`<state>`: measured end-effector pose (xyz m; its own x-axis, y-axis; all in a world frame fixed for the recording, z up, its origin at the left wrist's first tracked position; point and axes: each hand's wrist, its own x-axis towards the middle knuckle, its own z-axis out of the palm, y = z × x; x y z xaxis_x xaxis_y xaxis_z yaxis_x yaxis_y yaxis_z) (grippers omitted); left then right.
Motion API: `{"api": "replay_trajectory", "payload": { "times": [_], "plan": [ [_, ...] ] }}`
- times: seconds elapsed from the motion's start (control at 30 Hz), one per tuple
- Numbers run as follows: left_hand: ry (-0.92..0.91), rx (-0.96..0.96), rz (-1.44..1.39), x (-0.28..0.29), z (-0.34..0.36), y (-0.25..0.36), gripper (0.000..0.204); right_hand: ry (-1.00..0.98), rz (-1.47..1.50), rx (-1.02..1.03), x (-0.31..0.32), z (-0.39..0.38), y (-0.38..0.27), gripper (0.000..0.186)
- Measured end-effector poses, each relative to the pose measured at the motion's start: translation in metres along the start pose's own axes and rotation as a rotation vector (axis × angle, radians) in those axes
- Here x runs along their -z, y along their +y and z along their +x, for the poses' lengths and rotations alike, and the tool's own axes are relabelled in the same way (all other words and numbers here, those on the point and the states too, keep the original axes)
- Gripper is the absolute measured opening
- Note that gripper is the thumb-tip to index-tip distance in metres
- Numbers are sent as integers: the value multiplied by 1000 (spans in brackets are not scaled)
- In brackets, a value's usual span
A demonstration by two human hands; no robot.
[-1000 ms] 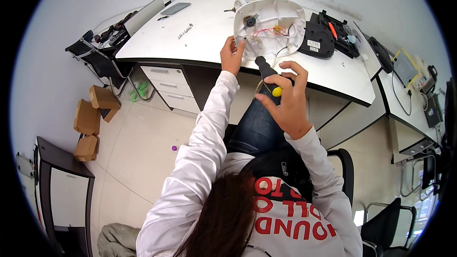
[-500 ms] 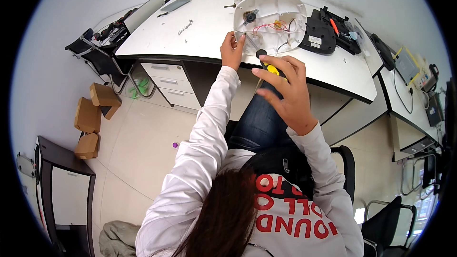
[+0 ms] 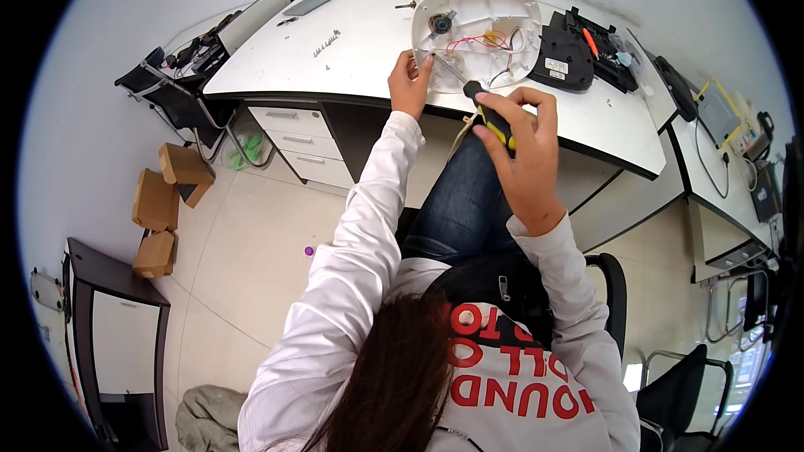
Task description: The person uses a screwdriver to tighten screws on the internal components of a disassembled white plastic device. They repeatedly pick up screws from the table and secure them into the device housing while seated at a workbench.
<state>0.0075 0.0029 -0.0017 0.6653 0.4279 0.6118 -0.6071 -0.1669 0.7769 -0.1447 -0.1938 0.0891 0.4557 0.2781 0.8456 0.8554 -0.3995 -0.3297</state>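
Observation:
An opened white plastic housing [image 3: 523,60] lies tilted at the desk's near edge, its hollow side up. Inside it show a round black part [image 3: 440,25] and thin red wires [image 3: 473,38]. My left hand [image 3: 409,86] pinches its near left rim, close to where a metal shaft points in. That shaft belongs to a screwdriver [image 3: 496,120] with a black and yellow handle. Closed round the handle are the fingers of my right hand [image 3: 529,151]. The shaft slants up and left to the housing's left edge; what its tip touches is too small to make out.
On the white desk [image 3: 251,59], several small screws [image 3: 325,44] lie left of the housing, with a grey flat panel [image 3: 310,5] farther back. To the right are a black plastic cover [image 3: 563,63], a black tray [image 3: 610,59] and an orange-handled tool [image 3: 590,42].
The fingers of my right hand were spread round the screwdriver handle and have now closed on it. The handle has shifted slightly right. My left hand stays at the rim.

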Motion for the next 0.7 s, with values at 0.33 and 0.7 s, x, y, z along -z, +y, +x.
{"api": "replay_trajectory", "payload": {
  "times": [0.33,0.7],
  "plan": [
    [-10,60,4,-1,0,1,27,-65,15,177,-2,5,-8,45],
    [-5,57,-21,-1,-1,2,30,-137,86,160,1,8,-8,42]
  ]
}}
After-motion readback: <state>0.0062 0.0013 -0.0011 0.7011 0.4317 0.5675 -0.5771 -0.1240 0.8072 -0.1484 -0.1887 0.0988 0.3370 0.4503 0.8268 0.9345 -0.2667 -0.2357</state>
